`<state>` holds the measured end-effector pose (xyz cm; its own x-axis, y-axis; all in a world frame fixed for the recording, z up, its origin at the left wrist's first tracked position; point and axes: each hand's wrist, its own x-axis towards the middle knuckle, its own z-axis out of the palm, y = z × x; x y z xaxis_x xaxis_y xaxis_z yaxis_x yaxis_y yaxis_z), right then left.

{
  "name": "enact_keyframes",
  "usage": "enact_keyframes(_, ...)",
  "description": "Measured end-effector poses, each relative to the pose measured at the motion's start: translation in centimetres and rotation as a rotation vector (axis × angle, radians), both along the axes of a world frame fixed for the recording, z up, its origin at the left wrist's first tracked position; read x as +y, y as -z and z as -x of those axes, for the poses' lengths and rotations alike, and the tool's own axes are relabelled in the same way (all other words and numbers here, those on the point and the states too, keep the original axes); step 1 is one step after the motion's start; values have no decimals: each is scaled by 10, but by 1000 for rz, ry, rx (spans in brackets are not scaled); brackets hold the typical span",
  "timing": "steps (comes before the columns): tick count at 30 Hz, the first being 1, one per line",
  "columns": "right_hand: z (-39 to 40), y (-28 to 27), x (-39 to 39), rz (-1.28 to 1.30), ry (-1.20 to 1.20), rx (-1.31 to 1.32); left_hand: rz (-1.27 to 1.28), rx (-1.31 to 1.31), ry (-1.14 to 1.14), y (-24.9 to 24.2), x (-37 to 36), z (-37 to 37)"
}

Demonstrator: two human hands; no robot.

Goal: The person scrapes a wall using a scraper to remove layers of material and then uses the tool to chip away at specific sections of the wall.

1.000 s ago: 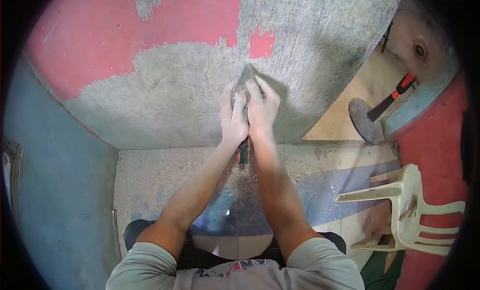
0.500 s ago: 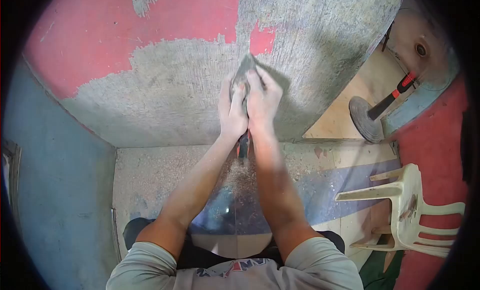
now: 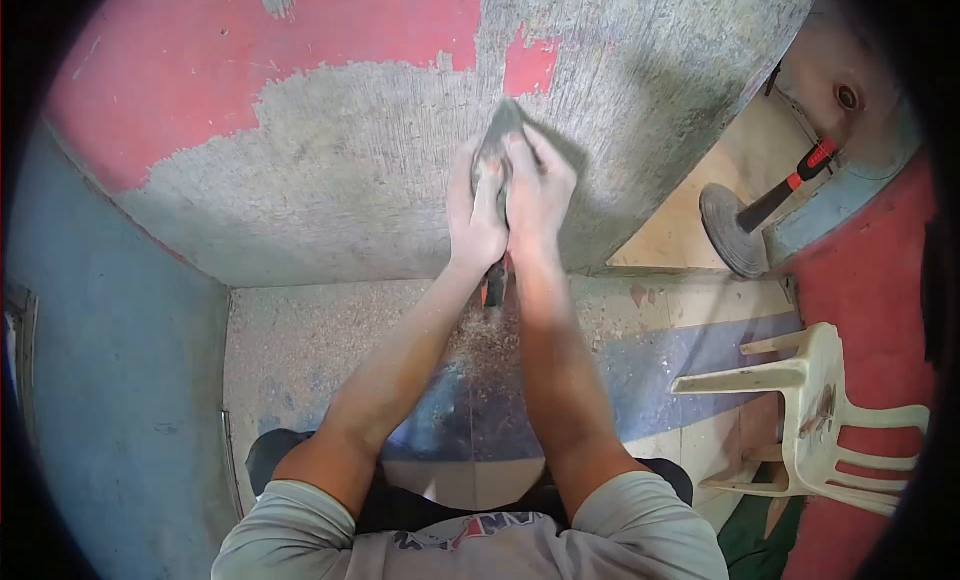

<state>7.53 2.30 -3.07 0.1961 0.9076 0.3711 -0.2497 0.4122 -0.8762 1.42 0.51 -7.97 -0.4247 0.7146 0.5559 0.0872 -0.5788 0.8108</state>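
Left hand (image 3: pixel 473 212) and right hand (image 3: pixel 540 202), both dusty, curled firmly around grey, pointed, flat-bladed tool (image 3: pixel 498 136) with black-and-red handle; thumbs along its face. Tool lies before rough grey wall with pink paint (image 3: pixel 370 150), tip just below small, ragged pink patch (image 3: pixel 530 65); blade contact unclear.

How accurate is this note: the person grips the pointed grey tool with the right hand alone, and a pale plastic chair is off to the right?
One part is wrong: the left hand grips the pointed grey tool together with the right hand, as the head view shows. A pale plastic chair is off to the right.
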Motion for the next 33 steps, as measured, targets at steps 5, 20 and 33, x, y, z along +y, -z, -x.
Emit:
enact_keyframes(5, 4, -77, 9, -136, -98, 86, -113, 34, 26, -90, 6, 6)
enact_keyframes(20, 5, -63, 9, -100, -46, 19, -31, 112, -80, -66, 4, 8)
enact_keyframes(33, 2, -52, 6, -99, -33, 44, -70, 110, 6, -67, 0, 9)
